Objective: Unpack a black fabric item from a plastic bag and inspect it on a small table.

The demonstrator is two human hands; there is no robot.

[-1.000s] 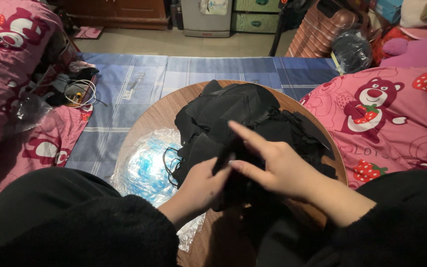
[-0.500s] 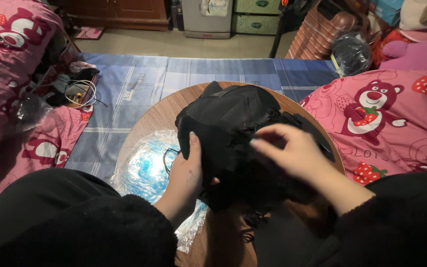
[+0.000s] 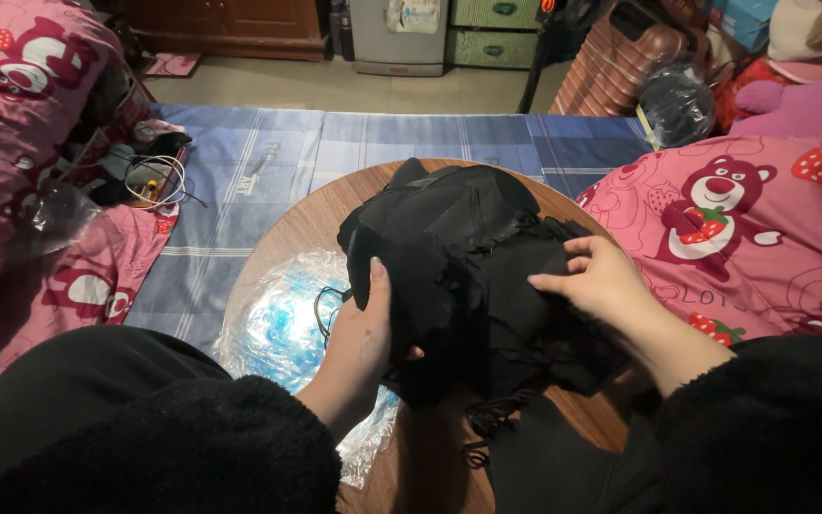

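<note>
A heap of black face masks (image 3: 459, 257) with thin ear loops lies on a small round wooden table (image 3: 302, 224). My left hand (image 3: 365, 328) grips the near left edge of the heap, thumb on top and fingers tucked under the fabric. My right hand (image 3: 594, 278) rests on the right side of the heap, fingertips pinching a mask's edge. Both arms wear black fleece sleeves. Loose black loops (image 3: 487, 419) dangle off the heap's near side.
A clear plastic bag with light-blue masks (image 3: 278, 333) lies on the table's left. Pink bear-print bedding (image 3: 744, 228) flanks the table on both sides, over a blue checked mat (image 3: 268, 162). Cables (image 3: 149, 181), a ribbed suitcase (image 3: 611, 67) and cabinets stand further back.
My left hand slid from under the right hand to the heap's left edge. My right hand moved rightward across the masks, and the heap spread wider.
</note>
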